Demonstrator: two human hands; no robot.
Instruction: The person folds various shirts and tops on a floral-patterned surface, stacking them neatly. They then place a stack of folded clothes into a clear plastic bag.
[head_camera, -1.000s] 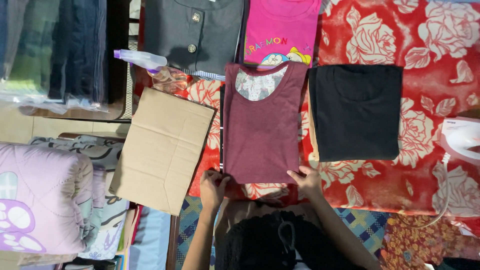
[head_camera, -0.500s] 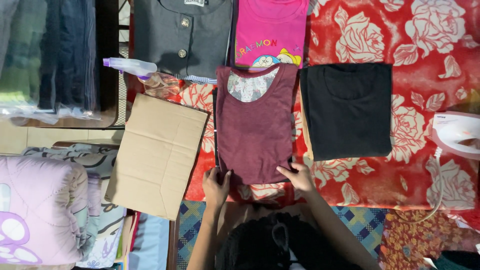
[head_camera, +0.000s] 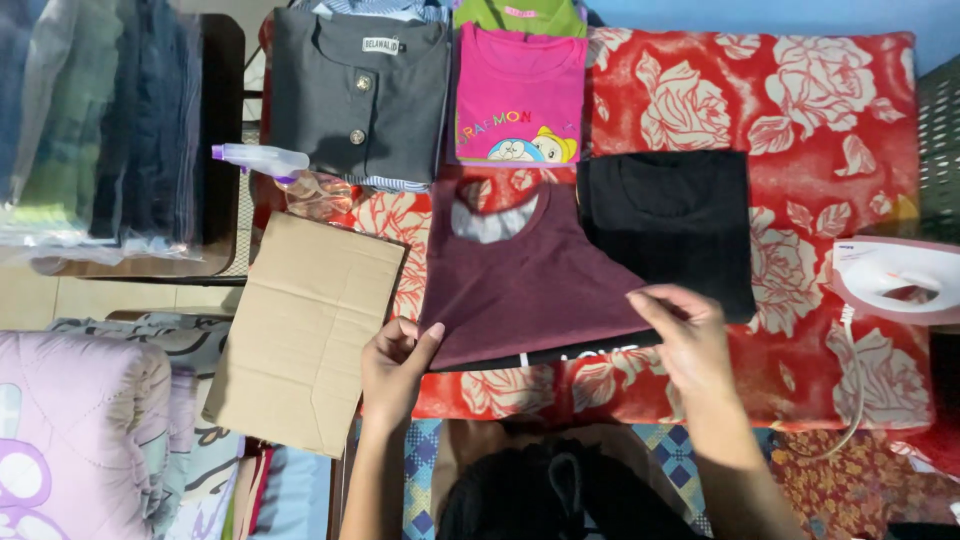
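Note:
A maroon shirt (head_camera: 520, 290) lies on a red floral cloth (head_camera: 800, 110), its lower part folded up toward the collar. My left hand (head_camera: 395, 365) pinches the folded edge at its lower left corner. My right hand (head_camera: 685, 335) grips the folded edge at the lower right, beside a folded black shirt (head_camera: 670, 225). Under the fold a dark strip of the shirt's inside shows.
A folded grey buttoned shirt (head_camera: 360, 95) and a pink printed shirt (head_camera: 520, 95) lie at the back. A cardboard sheet (head_camera: 305, 330) rests to the left, a spray bottle (head_camera: 265, 160) above it. A white iron (head_camera: 895, 278) stands at the right. Bedding is piled lower left.
Both hands have lifted the maroon shirt's bottom hem and folded it up toward the collar, so the shirt now looks about half as long. The view has also shifted.

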